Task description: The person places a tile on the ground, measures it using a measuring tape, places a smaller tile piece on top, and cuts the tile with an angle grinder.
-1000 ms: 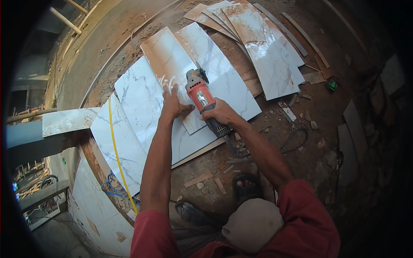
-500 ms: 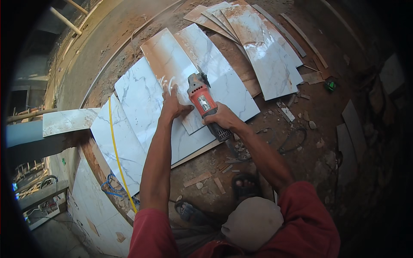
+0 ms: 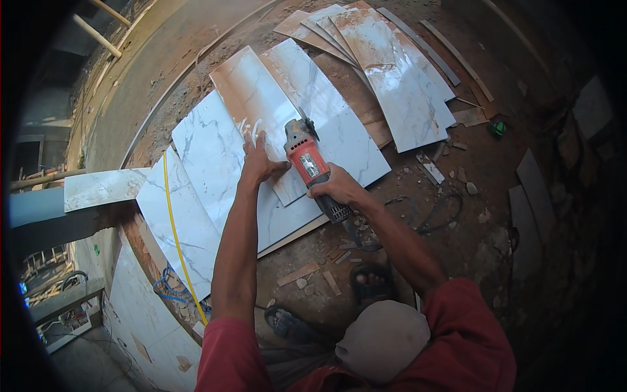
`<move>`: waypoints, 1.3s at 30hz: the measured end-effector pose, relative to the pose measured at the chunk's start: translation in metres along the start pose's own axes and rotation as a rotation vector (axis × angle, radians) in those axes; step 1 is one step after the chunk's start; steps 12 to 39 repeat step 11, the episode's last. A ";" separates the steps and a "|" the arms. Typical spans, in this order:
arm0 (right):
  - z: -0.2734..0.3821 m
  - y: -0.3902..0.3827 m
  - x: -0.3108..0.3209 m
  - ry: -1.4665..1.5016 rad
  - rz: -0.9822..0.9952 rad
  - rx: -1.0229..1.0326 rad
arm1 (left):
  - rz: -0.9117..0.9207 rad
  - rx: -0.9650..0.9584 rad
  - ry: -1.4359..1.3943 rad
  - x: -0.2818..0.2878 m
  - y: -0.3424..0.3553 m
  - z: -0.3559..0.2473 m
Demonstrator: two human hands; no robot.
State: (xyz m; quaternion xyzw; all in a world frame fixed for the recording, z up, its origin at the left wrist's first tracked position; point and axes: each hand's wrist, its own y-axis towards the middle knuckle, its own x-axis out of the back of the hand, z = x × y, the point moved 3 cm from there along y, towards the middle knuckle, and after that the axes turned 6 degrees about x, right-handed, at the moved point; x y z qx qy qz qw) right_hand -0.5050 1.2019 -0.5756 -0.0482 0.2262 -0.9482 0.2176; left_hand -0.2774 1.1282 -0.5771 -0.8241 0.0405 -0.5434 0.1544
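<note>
My right hand (image 3: 341,185) is wrapped round the rear body of a red and grey angle grinder (image 3: 307,162). The grinder's head points away from me over a narrow white marbled tile strip (image 3: 251,81), which is streaked with reddish-brown dust. Its disc shows only edge-on at the right of the head, so I cannot tell how deep it sits. Flat on the strip, just left of the grinder, rests my left hand (image 3: 262,163) with its fingers spread. Larger white marbled tiles (image 3: 202,153) lie underneath the strip.
Several cut tiles (image 3: 411,104) are fanned out at the far right. A yellow hose or cord (image 3: 171,209) crosses the tiles on the left. A dark cable (image 3: 444,219) and tile scraps (image 3: 299,274) lie on the dirt floor near my sandalled feet (image 3: 372,282).
The grinder's head has come slightly nearer to me along the tile strip. My left hand keeps its place, and the whole view has shifted a little.
</note>
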 end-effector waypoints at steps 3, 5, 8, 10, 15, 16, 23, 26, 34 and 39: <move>-0.002 -0.002 0.000 -0.009 0.003 0.000 | 0.011 0.008 0.001 0.001 0.000 -0.001; -0.003 -0.003 0.000 -0.009 0.006 -0.009 | 0.005 0.006 0.020 0.001 0.000 0.001; -0.004 -0.004 -0.001 -0.018 0.007 -0.012 | -0.008 -0.003 0.038 0.001 0.001 0.002; -0.008 -0.006 0.002 -0.028 0.011 -0.011 | 0.049 0.039 -0.010 0.000 0.001 -0.002; -0.004 -0.008 0.001 -0.029 0.025 -0.014 | 0.033 0.035 -0.007 0.000 0.000 -0.001; -0.004 -0.008 0.001 -0.029 0.025 -0.014 | 0.033 0.035 -0.007 0.000 0.000 -0.001; -0.004 -0.008 0.001 -0.029 0.025 -0.014 | 0.033 0.035 -0.007 0.000 0.000 -0.001; -0.004 -0.008 0.001 -0.029 0.025 -0.014 | 0.033 0.035 -0.007 0.000 0.000 -0.001; -0.004 -0.008 0.001 -0.029 0.025 -0.014 | 0.033 0.035 -0.007 0.000 0.000 -0.001; -0.004 -0.008 0.001 -0.029 0.025 -0.014 | 0.033 0.035 -0.007 0.000 0.000 -0.001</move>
